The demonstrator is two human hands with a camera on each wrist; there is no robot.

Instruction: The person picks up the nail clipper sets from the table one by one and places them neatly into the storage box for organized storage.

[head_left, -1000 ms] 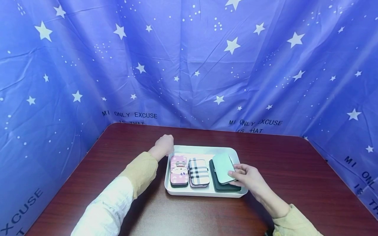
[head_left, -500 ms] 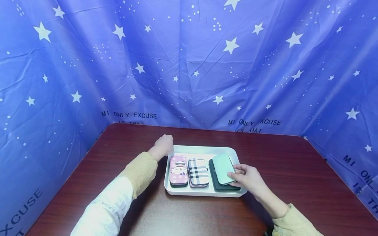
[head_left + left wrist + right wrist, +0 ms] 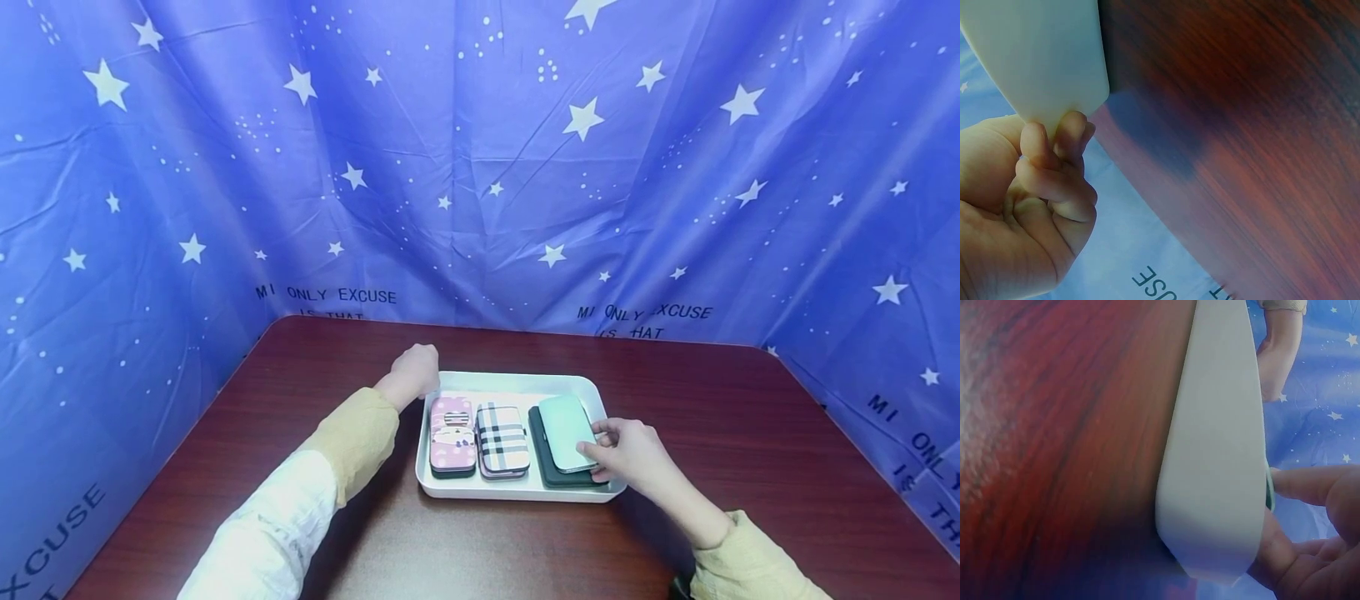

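A white tray [image 3: 517, 492] on the table bears several small flat cases in side-by-side stacks. My left hand [image 3: 416, 369] pinches the tray's far left corner; the left wrist view shows the thumb and curled fingers [image 3: 1074, 128] on its rim. At the tray's right, my right hand [image 3: 633, 454] holds a mint-green case [image 3: 566, 429] by its right edge, thumb on top. Under it lies a larger dark green case [image 3: 558, 477], partly covered. A plaid case [image 3: 503, 437] rests on a pinkish one in the middle. On the left, a pink patterned case [image 3: 452, 450] tops a dark one.
The tray stands on a dark red wood-grain table [image 3: 480, 542]. Behind and beside the table hangs a blue curtain [image 3: 465, 167] with white stars and printed letters. In the right wrist view, the tray's side wall [image 3: 1216, 444] hides most of the cases.
The mint-green case has turned slightly and shifted a little toward me over the dark green case, with my right hand still holding it. My left hand stays at the tray corner.
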